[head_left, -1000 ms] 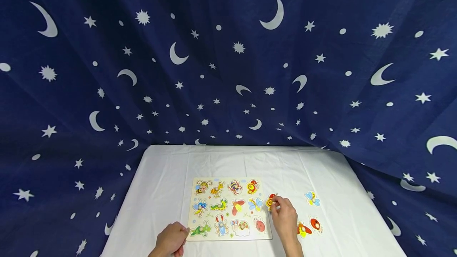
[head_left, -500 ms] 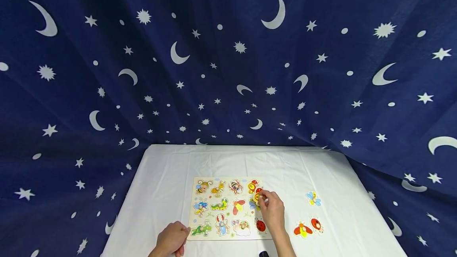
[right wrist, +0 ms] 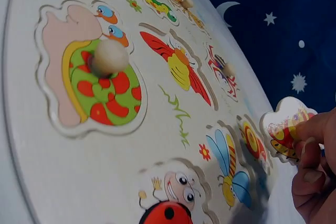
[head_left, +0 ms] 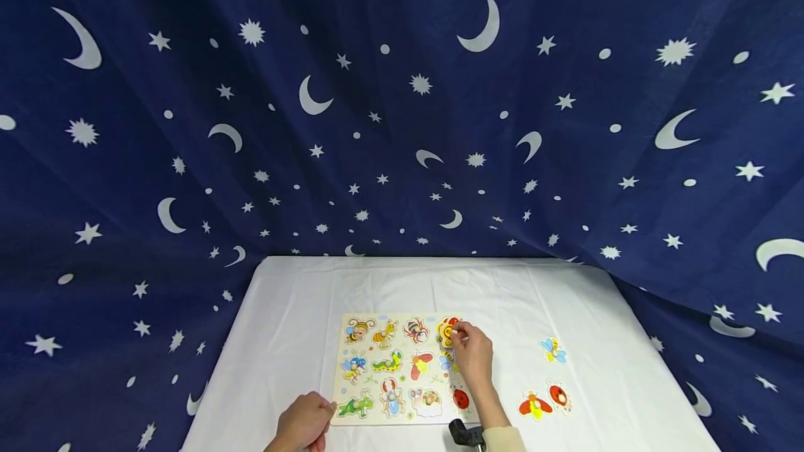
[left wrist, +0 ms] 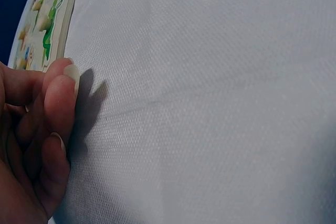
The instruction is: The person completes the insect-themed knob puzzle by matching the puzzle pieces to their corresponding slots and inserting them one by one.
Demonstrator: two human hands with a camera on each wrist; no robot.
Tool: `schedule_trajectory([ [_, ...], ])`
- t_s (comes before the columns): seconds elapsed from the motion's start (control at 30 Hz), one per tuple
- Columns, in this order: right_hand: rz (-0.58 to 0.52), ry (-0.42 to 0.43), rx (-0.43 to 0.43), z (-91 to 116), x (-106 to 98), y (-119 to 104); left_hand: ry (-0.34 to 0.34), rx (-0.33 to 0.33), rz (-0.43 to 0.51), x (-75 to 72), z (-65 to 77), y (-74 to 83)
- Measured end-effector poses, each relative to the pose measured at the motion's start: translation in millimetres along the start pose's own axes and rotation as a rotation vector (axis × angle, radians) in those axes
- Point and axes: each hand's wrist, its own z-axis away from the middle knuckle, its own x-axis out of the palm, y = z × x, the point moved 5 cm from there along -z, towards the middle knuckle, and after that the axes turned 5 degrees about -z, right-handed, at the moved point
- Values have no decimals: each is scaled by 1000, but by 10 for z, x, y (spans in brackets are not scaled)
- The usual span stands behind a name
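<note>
My left hand (head_left: 304, 418) holds the near left corner of a wooden peg puzzle board (head_left: 370, 418); the left wrist view shows its fingers curled beside the board's edge (left wrist: 65, 24). With my right hand (head_left: 474, 354) I pinch a red-and-yellow puzzle piece (head_left: 447, 333) over the far right of the board. In the right wrist view this wavy-edged piece (right wrist: 281, 124) is tilted and raised beside a recess with a matching red-and-yellow picture (right wrist: 253, 140). Printed recesses for a bee (right wrist: 228, 166), a red-winged insect (right wrist: 178, 66) and a ladybug (right wrist: 169, 214) hold no pieces.
Right of the board lie a blue-winged bee piece (head_left: 553, 350), a red-winged insect piece (head_left: 535, 406) and a ladybug piece (head_left: 559, 396) on the white cloth (head_left: 603, 368). Several knobbed pieces, including a snail (right wrist: 63, 77), sit in the board. A star-patterned curtain (head_left: 402, 124) hangs around the table.
My right hand has carried the red-and-yellow piece from the cloth right of the board leftward and away from me, to the board's far right recess. The left hand has stayed at the corner.
</note>
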Motion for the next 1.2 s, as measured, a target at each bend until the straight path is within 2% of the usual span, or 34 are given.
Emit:
schedule_trajectory([
  [0.2,-37,-3,60,-46,44,58,10,11,-3,6,2,24],
  [0.6,-16,-15,131,-100,178,146,1,-2,2,-18,16,48],
  [0.93,27,-75,126,-165,261,146,-8,-26,6,-16,4,19],
  [1.2,116,-114,43,-196,295,109,-14,-15,-1,-20,13,50],
])
